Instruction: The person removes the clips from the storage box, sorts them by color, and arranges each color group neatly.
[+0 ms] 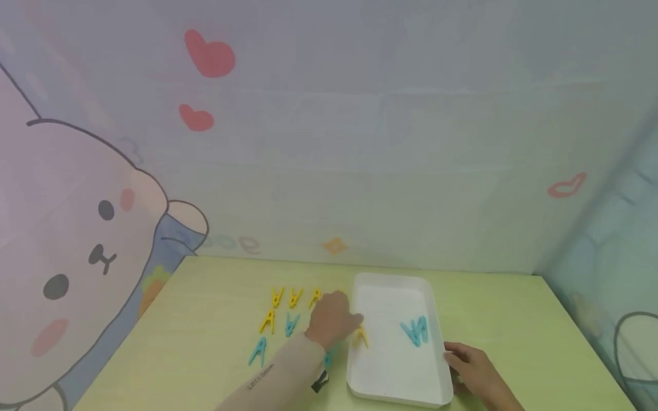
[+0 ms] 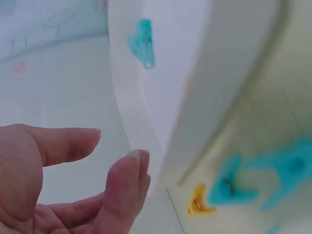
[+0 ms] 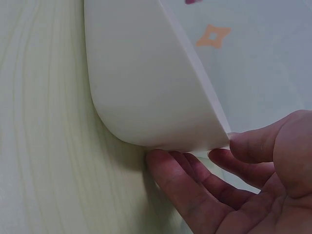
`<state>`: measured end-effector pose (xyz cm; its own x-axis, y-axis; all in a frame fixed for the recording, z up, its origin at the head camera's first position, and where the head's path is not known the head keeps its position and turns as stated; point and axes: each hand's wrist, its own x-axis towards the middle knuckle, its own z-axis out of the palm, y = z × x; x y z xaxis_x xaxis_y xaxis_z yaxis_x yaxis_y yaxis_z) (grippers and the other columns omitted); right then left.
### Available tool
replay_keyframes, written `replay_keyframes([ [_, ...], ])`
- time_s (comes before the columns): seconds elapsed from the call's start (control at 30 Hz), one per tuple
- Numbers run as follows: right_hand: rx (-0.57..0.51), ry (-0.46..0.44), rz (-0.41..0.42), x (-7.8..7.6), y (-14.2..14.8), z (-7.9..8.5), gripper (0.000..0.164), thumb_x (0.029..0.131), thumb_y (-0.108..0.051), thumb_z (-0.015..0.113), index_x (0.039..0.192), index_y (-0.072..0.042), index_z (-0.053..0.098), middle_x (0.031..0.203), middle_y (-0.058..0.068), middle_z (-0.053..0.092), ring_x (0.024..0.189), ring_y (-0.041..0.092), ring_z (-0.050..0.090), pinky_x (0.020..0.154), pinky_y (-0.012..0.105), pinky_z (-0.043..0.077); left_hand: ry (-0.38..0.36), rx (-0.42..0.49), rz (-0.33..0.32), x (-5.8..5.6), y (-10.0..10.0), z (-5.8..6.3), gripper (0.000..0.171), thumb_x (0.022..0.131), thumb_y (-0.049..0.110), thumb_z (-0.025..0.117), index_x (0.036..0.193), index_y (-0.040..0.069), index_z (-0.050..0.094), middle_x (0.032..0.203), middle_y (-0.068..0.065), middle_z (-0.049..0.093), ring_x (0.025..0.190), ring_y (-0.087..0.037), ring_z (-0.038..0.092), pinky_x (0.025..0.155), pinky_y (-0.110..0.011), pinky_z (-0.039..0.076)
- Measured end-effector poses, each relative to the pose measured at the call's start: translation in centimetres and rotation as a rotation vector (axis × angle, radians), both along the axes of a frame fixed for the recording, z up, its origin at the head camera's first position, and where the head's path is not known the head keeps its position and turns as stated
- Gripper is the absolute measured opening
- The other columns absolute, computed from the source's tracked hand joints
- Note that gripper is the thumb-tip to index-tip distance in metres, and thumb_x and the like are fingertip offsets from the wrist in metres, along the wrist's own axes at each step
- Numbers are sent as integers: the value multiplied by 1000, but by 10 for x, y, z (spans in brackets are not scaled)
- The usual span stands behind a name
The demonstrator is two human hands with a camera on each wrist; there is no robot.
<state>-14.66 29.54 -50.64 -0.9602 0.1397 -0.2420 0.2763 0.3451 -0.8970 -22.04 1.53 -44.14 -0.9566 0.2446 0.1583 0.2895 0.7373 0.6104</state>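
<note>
My left hand [image 1: 333,321] hangs over the left edge of a white plastic tray [image 1: 390,374]. In the left wrist view its thumb and fingers stand apart with nothing between them. Just beneath it, a yellow clothespin [image 1: 362,335] shows inside the tray near the left wall. Two blue clothespins [image 1: 411,333] lie together at the tray's right side. My right hand [image 1: 475,368] holds the tray at its right wall, thumb on the rim [image 3: 225,131] and fingers against the outer side.
Left of the tray, several yellow clothespins [image 1: 268,321] and blue clothespins [image 1: 259,350] are spread on the light wooden table [image 1: 169,342]. Some are partly hidden by my left arm. A printed cloth [image 1: 390,142] hangs behind the table.
</note>
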Motion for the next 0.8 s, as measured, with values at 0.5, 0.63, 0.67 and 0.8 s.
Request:
replay_keyframes([
  [0.5,-12,-12,-26,-1,-3,1,38,100,-11,55,132,11,53,120,25,63,93,26,65,66,41,57,-201,69,1,-7,68,4,48,79,20,74,56,15,33,49,6,33,41,-19,59,40,-24,32],
  [0.63,-6,-5,-24,-1,-3,1,38,100,-10,55,132,11,53,118,24,64,94,27,65,66,41,58,-195,65,-20,-11,83,-5,53,76,18,73,53,18,25,44,9,25,39,-20,58,36,-24,36],
  [0.67,-6,-6,-25,-1,-3,2,38,100,-10,55,132,12,53,117,23,64,95,27,65,66,41,58,-199,51,-22,-12,87,-7,51,75,19,73,54,18,27,44,8,27,39,-20,58,36,-25,38],
  [0.8,-8,-11,-31,1,-2,2,38,100,-9,54,132,12,52,117,24,64,93,27,65,66,41,58,-219,-15,-7,-14,103,-13,38,74,21,75,57,13,42,49,2,43,39,-21,56,38,-30,44],
])
